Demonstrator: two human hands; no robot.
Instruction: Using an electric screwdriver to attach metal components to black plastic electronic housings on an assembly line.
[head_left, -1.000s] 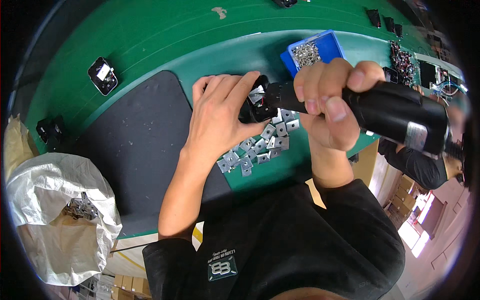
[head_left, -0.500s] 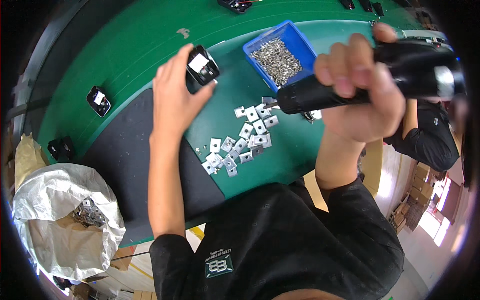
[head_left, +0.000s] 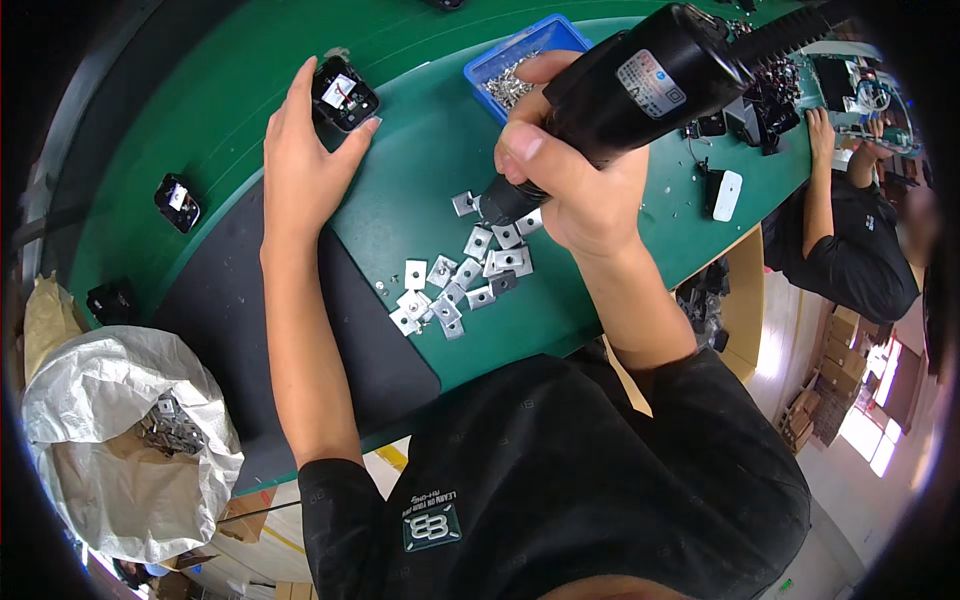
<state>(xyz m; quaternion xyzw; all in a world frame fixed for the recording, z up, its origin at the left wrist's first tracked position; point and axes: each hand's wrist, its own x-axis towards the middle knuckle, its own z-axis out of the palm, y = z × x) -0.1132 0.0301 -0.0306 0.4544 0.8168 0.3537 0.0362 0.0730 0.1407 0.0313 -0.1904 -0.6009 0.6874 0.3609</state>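
My left hand (head_left: 303, 165) holds a small black plastic housing (head_left: 347, 108) at the far left of the table, fingers along one side and thumb on the other. A white label and thin wires show inside this housing. My right hand (head_left: 575, 180) is wrapped round a black electric screwdriver (head_left: 640, 85), whose nose points down and left. Its tip is at the edge of a pile of square silver metal plates with holes (head_left: 477, 240); whether it touches one, I cannot tell. Behind the screwdriver stands a blue bin (head_left: 490, 68) of small screws, partly hidden.
A black mat (head_left: 330, 330) lies under my left forearm. At the lower left stands a whitish sack (head_left: 90, 390) with metal pieces inside. More housings (head_left: 178, 203) sit on the green surface at the left. A co-worker (head_left: 850, 240) is at the right, near black parts and cables.
The screwdriver has swung left and lower, bringing its nose down over the metal plates. The left hand and the housing appear farther left, partly because the view has shifted.
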